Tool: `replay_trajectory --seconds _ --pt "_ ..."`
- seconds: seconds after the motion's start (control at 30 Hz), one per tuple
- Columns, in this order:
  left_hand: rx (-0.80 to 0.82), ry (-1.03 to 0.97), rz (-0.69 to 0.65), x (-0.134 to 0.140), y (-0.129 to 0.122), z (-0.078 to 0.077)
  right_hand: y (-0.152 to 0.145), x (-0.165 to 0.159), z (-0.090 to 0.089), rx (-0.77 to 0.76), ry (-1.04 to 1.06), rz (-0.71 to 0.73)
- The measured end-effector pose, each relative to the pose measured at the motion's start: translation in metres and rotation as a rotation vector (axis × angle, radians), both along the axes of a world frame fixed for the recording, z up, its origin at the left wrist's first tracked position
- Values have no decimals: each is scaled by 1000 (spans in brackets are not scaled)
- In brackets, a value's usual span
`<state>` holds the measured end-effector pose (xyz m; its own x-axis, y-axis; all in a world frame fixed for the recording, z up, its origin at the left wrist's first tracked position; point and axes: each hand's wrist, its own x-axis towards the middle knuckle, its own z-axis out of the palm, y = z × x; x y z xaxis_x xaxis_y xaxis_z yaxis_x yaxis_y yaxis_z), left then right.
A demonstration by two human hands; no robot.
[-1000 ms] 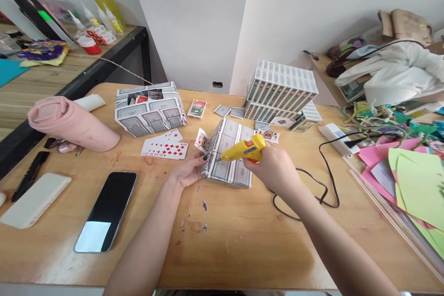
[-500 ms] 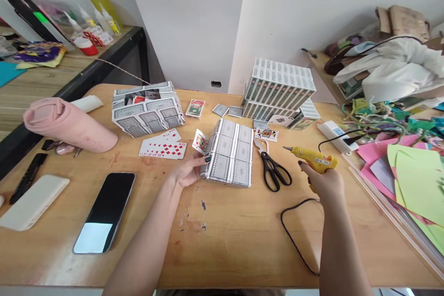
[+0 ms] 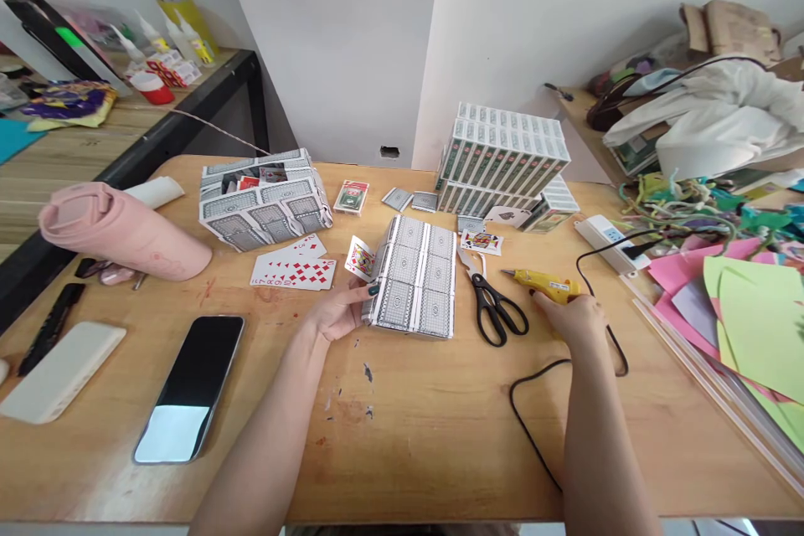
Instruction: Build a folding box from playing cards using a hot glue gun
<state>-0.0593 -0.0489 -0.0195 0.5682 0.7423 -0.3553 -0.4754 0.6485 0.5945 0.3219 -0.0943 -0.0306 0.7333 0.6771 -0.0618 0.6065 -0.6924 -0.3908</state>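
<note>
My left hand (image 3: pixel 336 311) grips the lower left edge of a box covered in grey-backed playing cards (image 3: pixel 416 276), thumb on top and fingers hidden beneath. A face card (image 3: pixel 360 258) sticks out beside the box on its left. On the right, my right hand (image 3: pixel 574 320) is closed round a yellow hot glue gun (image 3: pixel 545 285), low at the tabletop, its nozzle pointing left. Between the box and the glue gun lie black-handled scissors (image 3: pixel 496 306). A second card-covered box (image 3: pixel 267 205), with an opening on top, stands at the back left.
Stacked card packs (image 3: pixel 502 155) stand at the back. Loose cards (image 3: pixel 295 272), a phone (image 3: pixel 192 385), a white power bank (image 3: pixel 63 368) and a pink tumbler (image 3: pixel 126 230) lie to the left. A power strip (image 3: pixel 609 243), a black cord (image 3: pixel 528 414) and coloured paper (image 3: pixel 754 318) are on the right.
My right hand has lowered the glue gun towards the tabletop and moved it slightly left. My left hand and the card-covered box have stayed in place.
</note>
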Motion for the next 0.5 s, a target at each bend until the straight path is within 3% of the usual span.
replay_trajectory --seconds 0.13,0.23,0.3,0.4,0.5 --pt "-2 -7 11 0 0 -1 1 -20 23 -55 -42 -138" --pt "-6 -4 24 0 -1 -3 0 -53 40 167 -139 -77" --pt "-9 7 38 0 -2 -4 -1 -84 46 349 -30 150" --pt "-13 29 65 2 -3 -5 -1 -134 43 408 332 549" --pt "-14 34 89 3 -4 -5 0 -170 30 425 491 713"
